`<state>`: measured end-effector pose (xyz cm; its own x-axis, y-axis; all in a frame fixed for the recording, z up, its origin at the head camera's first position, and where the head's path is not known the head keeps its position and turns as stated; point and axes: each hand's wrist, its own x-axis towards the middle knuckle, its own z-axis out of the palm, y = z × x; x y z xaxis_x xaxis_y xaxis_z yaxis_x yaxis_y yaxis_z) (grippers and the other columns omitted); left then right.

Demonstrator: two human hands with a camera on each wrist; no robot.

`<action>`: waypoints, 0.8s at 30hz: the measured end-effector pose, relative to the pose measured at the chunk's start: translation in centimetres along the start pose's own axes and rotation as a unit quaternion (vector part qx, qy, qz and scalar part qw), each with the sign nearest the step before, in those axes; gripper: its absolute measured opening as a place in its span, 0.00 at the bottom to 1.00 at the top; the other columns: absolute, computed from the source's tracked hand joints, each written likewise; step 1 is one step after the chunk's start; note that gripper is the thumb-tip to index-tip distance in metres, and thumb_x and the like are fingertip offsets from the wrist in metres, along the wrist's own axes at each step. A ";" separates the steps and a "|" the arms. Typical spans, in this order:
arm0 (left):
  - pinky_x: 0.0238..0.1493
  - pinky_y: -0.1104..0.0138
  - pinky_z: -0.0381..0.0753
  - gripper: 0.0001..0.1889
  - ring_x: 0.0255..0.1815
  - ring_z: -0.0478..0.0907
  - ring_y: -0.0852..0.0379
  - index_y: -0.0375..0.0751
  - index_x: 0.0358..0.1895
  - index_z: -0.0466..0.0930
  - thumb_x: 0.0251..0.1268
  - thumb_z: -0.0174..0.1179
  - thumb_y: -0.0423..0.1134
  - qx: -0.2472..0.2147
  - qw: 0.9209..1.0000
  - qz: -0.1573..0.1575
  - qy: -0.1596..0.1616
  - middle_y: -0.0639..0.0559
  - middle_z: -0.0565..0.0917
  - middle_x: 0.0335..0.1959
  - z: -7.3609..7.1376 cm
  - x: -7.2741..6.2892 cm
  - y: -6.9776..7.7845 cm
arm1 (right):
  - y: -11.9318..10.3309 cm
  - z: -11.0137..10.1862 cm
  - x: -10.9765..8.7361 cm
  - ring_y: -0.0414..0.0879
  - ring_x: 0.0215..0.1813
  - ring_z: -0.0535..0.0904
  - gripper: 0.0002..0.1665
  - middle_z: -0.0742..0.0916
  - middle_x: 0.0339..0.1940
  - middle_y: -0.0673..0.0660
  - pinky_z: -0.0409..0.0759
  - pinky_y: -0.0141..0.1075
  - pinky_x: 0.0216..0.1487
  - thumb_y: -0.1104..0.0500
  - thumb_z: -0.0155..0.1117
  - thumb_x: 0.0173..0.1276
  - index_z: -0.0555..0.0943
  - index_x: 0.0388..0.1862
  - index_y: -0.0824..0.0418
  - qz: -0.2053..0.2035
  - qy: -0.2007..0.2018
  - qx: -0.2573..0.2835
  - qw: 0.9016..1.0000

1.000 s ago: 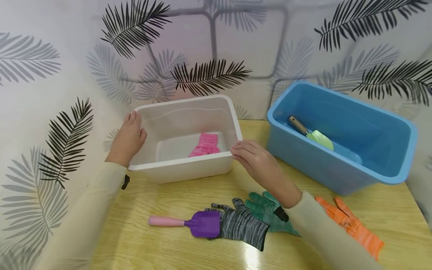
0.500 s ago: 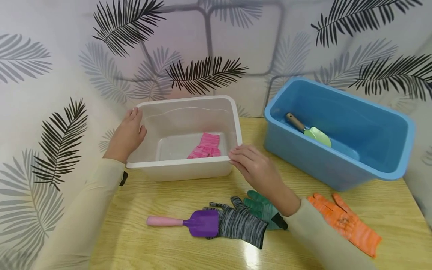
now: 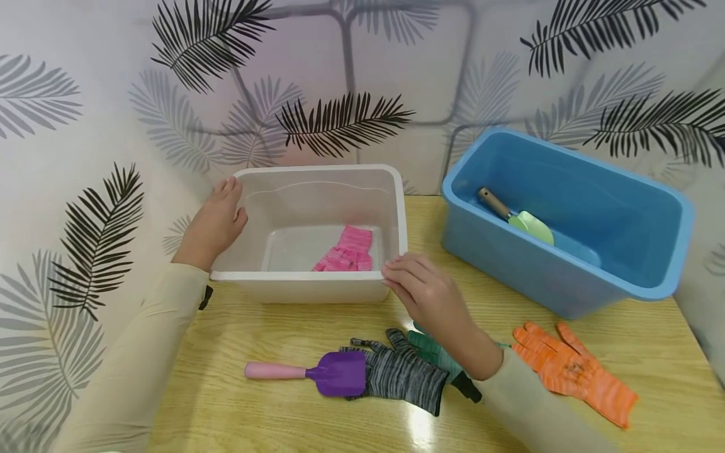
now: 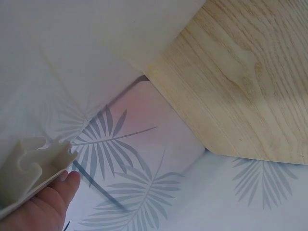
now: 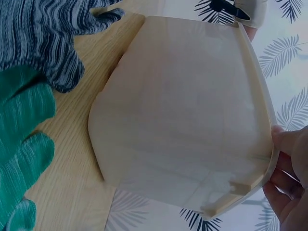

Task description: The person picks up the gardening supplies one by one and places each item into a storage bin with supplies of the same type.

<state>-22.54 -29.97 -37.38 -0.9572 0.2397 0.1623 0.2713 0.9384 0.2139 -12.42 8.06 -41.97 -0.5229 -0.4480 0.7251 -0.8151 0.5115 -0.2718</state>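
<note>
A white plastic bin stands on the table with a pink knit glove lying on its floor. At its left end my left hand grips the rim. The left wrist view has fingers of that hand against the rim's edge. My right hand pinches the near right corner of the same rim. From the right wrist, the bin's outer side is visible, with the thumb and fingers of the right hand on either side of the rim.
To the right stands a blue bin holding a light green trowel. In front lie a purple trowel, a grey striped glove, a partly hidden green glove and an orange glove. A leaf-patterned curtain hangs behind.
The white bin has turned slightly, its right end coming nearer to me along with my right hand. My left hand has kept its hold on the left end. The head view has shifted a little.
</note>
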 end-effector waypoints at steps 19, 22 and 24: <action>0.68 0.49 0.51 0.29 0.69 0.51 0.33 0.19 0.65 0.55 0.63 0.49 0.32 0.042 0.999 0.033 -0.005 0.26 0.57 0.67 0.2 0.0 0.5 | -1.0 -0.2 -0.7 0.49 0.51 0.78 0.16 0.86 0.43 0.56 0.76 0.39 0.54 0.63 0.69 0.55 0.84 0.44 0.65 0.025 0.012 -0.004 1.000; 0.67 0.49 0.51 0.30 0.68 0.51 0.32 0.19 0.65 0.55 0.62 0.49 0.32 0.041 0.999 0.035 -0.007 0.25 0.57 0.66 0.2 -0.2 0.6 | -1.1 -0.3 -0.8 0.49 0.50 0.78 0.15 0.86 0.42 0.55 0.76 0.39 0.53 0.63 0.69 0.55 0.84 0.43 0.65 0.025 0.015 -0.004 1.000; 0.67 0.49 0.52 0.30 0.68 0.51 0.32 0.18 0.65 0.56 0.62 0.50 0.31 0.041 0.998 0.036 -0.006 0.25 0.57 0.66 0.3 -0.3 0.7 | -1.2 -0.3 -0.9 0.49 0.50 0.78 0.15 0.86 0.42 0.55 0.76 0.39 0.53 0.63 0.69 0.55 0.84 0.43 0.65 0.023 0.015 -0.005 1.000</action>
<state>-22.09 -29.35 -37.57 -0.9369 0.3095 0.1623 0.3303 0.9359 0.1220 -10.86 8.06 -42.10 -0.5527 -0.4017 0.7302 -0.7874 0.5386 -0.2998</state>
